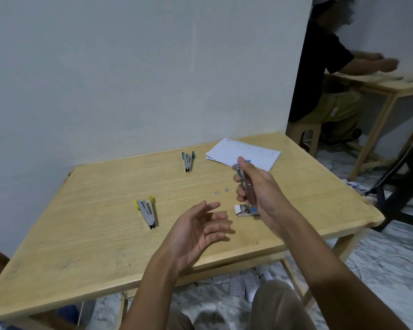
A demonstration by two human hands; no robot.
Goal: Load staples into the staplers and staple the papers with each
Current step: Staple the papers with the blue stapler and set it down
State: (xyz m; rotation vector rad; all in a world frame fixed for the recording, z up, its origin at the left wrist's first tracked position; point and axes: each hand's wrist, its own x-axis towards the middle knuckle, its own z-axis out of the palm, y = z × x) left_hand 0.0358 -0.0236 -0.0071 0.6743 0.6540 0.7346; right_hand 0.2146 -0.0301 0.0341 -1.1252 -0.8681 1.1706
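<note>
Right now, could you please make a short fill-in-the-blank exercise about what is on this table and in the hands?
1. The right hand grips a stapler in the air, while the left hand holds ____.
2. Lying on the table are ____ more staplers: a yellow-tipped stapler and a green-tipped stapler.
3. Of these two, the papers lie closer to the ____-tipped one.
Missing words: nothing; two; green.

On the tabletop [81,234], the near stapler [147,214] lies left of the left fingers [212,219], the far stapler [188,161] behind it. The papers [246,151] lie behind the right fingers [239,194], which wrap the third stapler [243,179]; the staple box [244,210] sits just under them.
</note>
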